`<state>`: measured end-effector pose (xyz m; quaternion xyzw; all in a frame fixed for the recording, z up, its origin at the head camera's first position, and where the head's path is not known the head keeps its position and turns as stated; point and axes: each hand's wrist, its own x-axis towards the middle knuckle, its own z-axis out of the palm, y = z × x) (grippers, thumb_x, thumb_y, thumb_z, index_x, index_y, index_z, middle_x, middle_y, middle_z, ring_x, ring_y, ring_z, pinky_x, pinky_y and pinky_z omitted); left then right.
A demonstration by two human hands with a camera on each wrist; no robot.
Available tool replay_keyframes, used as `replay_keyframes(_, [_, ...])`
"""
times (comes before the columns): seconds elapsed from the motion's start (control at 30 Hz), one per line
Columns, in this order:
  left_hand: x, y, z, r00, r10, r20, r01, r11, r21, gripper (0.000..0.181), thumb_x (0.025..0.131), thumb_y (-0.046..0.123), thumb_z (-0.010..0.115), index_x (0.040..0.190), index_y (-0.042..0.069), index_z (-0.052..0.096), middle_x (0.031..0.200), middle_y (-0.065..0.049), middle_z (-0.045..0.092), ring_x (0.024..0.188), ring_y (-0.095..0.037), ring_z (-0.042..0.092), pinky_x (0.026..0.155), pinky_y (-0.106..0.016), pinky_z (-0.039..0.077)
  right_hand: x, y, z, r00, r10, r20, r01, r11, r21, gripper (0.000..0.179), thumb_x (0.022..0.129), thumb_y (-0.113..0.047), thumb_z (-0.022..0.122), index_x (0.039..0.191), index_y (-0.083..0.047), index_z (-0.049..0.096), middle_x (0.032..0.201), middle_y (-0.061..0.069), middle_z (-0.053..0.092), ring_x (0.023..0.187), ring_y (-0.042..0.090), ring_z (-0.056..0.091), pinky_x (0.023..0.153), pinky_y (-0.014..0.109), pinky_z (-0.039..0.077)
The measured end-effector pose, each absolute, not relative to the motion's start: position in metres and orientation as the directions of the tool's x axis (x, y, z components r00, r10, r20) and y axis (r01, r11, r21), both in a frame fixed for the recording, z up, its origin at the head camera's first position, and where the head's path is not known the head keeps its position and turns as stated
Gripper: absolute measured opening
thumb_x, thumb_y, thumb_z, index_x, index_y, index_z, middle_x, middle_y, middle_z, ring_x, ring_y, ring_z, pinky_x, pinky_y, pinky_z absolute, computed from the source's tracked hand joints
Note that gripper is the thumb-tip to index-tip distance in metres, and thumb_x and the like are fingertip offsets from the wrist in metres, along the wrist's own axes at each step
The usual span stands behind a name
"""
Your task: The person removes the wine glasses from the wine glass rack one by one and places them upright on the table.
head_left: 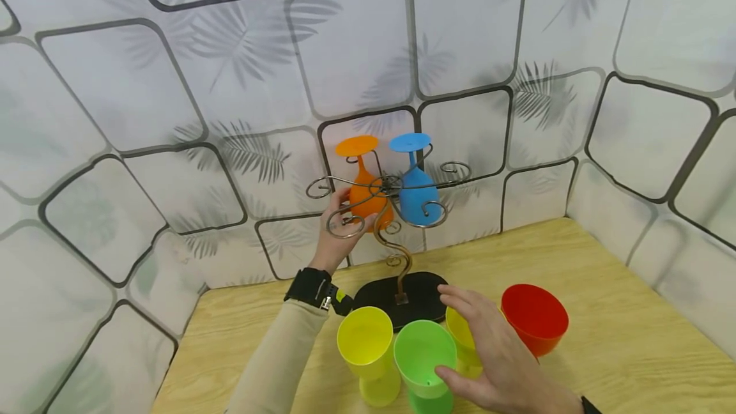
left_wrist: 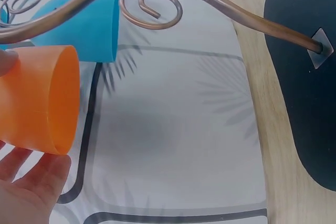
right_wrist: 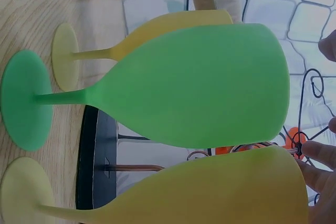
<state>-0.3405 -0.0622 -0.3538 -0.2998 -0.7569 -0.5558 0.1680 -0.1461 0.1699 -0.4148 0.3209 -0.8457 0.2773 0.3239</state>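
Observation:
An orange wine goblet (head_left: 363, 193) hangs upside down on a scrolled metal glass rack (head_left: 402, 260). My left hand (head_left: 338, 229) holds its bowl, thumb on one side and fingers on the other; in the left wrist view the bowl (left_wrist: 31, 98) has its open rim facing the rack's base. Beside it a blue goblet (head_left: 420, 193) hangs inverted as well. With fingers spread, my right hand (head_left: 500, 350) hovers over the upright goblets, nearest the green goblet (head_left: 422, 353) and a yellow goblet (head_left: 460, 331) it partly hides. Its fingertips show past the rims in the right wrist view.
Another yellow goblet (head_left: 365, 337) stands upright left of the green one. A red goblet (head_left: 535, 318) is to the right of my right hand. The rack's black base (head_left: 425, 286) sits on the wooden table (head_left: 621, 312), close to the patterned wall (head_left: 368, 50).

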Motion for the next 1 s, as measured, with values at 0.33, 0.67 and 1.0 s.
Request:
replay_keyframes(0.33, [-0.332, -0.065, -0.346, -0.832, 0.208, 0.514, 0.554, 0.280, 0.784, 0.071, 0.083, 0.012, 0.074, 0.142, -0.004, 0.036, 0.133, -0.023, 0.047, 0.112, -0.033, 0.051, 0.091, -0.049, 0.049, -0.148, 0.172, -0.414, -0.550, -0.377, 0.745, -0.744, 0.626, -0.232, 0.086, 0.072, -0.040, 0.078, 0.139, 0.000, 0.042, 0.142, 0.013, 0.046, 0.124, 0.025, 0.044, 0.079, 0.058, 0.054])
replay_keyframes(0.67, [-0.340, -0.086, -0.348, -0.843, 0.135, 0.521, 0.536, 0.289, 0.793, 0.064, 0.082, 0.005, 0.075, 0.135, -0.003, 0.041, 0.129, -0.025, 0.050, 0.107, -0.038, 0.052, 0.088, -0.051, 0.050, -0.149, 0.172, -0.414, -0.492, -0.388, 0.780, -0.777, 0.600, -0.192, 0.084, 0.073, -0.044, 0.077, 0.135, 0.003, 0.045, 0.139, 0.015, 0.048, 0.120, 0.026, 0.046, 0.078, 0.057, 0.053])
replay_keyframes(1.0, [-0.356, -0.119, -0.364, -0.858, 0.128, 0.497, 0.508, 0.354, 0.786, 0.068, 0.081, 0.025, 0.078, 0.136, 0.008, 0.043, 0.130, -0.012, 0.051, 0.107, -0.026, 0.053, 0.085, -0.045, 0.052, -0.150, 0.172, -0.411, -0.508, -0.396, 0.765, -0.777, 0.593, -0.209, 0.086, 0.070, -0.039, 0.080, 0.137, 0.002, 0.044, 0.141, 0.014, 0.047, 0.122, 0.025, 0.045, 0.078, 0.058, 0.054])
